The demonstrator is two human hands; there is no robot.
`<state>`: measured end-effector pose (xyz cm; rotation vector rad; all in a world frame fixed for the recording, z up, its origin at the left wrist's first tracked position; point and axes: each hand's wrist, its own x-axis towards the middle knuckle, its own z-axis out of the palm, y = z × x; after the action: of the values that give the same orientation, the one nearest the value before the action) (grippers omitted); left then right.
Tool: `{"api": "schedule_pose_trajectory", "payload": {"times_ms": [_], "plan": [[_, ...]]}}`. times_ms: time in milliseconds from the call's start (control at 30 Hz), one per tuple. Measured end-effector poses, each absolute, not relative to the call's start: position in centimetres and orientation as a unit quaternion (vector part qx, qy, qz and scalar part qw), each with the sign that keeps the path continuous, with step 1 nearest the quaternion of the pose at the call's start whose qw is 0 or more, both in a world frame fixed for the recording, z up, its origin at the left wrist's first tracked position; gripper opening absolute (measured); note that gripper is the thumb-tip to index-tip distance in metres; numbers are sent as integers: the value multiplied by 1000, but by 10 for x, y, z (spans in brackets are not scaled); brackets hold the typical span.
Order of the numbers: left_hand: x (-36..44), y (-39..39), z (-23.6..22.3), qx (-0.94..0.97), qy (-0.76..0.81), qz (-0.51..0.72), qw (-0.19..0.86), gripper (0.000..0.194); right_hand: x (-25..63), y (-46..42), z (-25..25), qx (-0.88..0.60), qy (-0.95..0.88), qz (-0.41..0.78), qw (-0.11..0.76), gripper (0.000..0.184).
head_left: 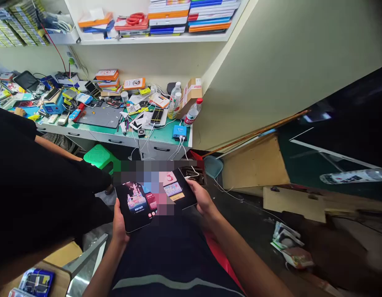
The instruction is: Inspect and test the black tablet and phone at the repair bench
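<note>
A dark tablet (135, 218) with a lit, colourful screen lies level above my lap, and its middle is blurred out by blocks. My left hand (119, 225) grips its left edge, thumb along the side. Around the right edge my right hand (202, 200) is closed, its thumb near the upper corner. A white charging cable (193, 172) meets the tablet's right side just above that hand. Most of the fingers of both hands are hidden beneath the tablet.
Ahead stands a cluttered workbench (166, 134) with phones, a blue charger (179, 131), a red-capped bottle (193, 112) and a grey mat (101, 115). A person in black (48, 194) is close on my left, beside a green stool (99, 156). Cardboard (255, 161) leans at right.
</note>
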<state>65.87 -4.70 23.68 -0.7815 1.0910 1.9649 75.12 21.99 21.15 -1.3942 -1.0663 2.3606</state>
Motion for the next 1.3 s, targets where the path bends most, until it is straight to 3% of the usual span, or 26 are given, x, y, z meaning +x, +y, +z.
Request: {"api": "schedule_pose_trajectory", "payload": {"times_ms": [300, 633, 1300], "plan": [[654, -63, 223, -312, 406, 784, 350, 56, 746, 205, 206, -478, -390, 782, 96, 11], [645, -67, 219, -312, 336, 812, 361, 57, 739, 199, 203, -414, -460, 783, 52, 43], [626, -44, 218, -306, 406, 786, 352, 56, 725, 222, 210, -422, -490, 758, 80, 47]]}}
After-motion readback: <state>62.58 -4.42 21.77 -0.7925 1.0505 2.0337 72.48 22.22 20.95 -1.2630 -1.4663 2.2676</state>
